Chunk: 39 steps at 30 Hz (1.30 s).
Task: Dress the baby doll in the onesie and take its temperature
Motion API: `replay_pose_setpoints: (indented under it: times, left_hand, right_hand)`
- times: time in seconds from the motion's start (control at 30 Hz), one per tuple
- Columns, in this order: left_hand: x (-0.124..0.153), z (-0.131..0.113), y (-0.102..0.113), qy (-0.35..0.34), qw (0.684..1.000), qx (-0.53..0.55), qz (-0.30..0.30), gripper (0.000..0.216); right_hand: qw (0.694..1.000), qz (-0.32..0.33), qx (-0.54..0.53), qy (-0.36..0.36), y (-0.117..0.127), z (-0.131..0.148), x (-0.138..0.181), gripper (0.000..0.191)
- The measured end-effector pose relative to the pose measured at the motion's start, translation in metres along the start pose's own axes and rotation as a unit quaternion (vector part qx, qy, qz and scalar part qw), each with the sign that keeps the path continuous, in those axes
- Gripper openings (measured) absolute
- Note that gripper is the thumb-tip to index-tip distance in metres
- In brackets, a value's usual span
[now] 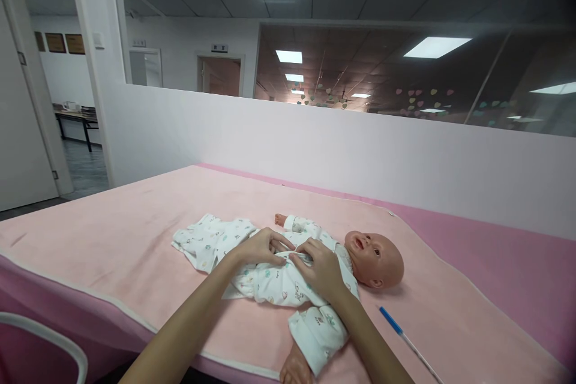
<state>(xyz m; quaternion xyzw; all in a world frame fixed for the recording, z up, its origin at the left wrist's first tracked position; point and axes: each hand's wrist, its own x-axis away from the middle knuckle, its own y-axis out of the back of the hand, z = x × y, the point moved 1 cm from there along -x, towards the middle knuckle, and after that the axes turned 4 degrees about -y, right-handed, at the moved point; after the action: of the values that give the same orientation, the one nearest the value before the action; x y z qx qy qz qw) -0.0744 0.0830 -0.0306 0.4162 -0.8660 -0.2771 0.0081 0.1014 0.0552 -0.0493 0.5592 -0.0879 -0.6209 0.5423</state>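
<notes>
Baby doll (375,258) lies face-up on the pink bench (135,234), a blue pen (396,324) beside it. Left hand (261,247) and right hand (321,270) both pinch its romper (274,288) at the belly. I'd keep the fabric edges flat and aligned, with the fingers close together.

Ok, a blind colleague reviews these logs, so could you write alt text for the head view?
The left hand and right hand pinch the front of a printed white romper on a baby doll lying face up on a pink pad. A thin blue-tipped stick lies beside it; a white partition stands behind.
</notes>
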Motion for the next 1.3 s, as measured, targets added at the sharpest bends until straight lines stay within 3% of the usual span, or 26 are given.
replay_pose_setpoints:
  times: [0.43, 0.63, 0.9, 1.3]
  left_hand:
    - [-0.0023, -0.0002, 0.0054, -0.014, 0.998, 0.045, 0.047, 0.045]
    - [0.0005, -0.0026, 0.0076, 0.026, 0.989, 0.123, 0.078, 0.047]
    - [0.0005, -0.0036, 0.0076, 0.078, 0.981, 0.169, 0.048, 0.047]
    - [0.0015, 0.0001, 0.0074, 0.039, 0.983, 0.167, 0.065, 0.049]
  right_hand:
    - [0.999, 0.004, -0.017, -0.034, 0.0008, -0.0002, -0.0013, 0.018]
    - [0.999, 0.005, -0.019, -0.030, 0.0021, 0.0001, -0.0020, 0.022]
    - [0.999, -0.004, -0.023, -0.029, 0.0027, -0.0001, -0.0016, 0.022]
    - [0.999, 0.001, -0.023, -0.043, 0.0019, -0.0002, -0.0024, 0.020]
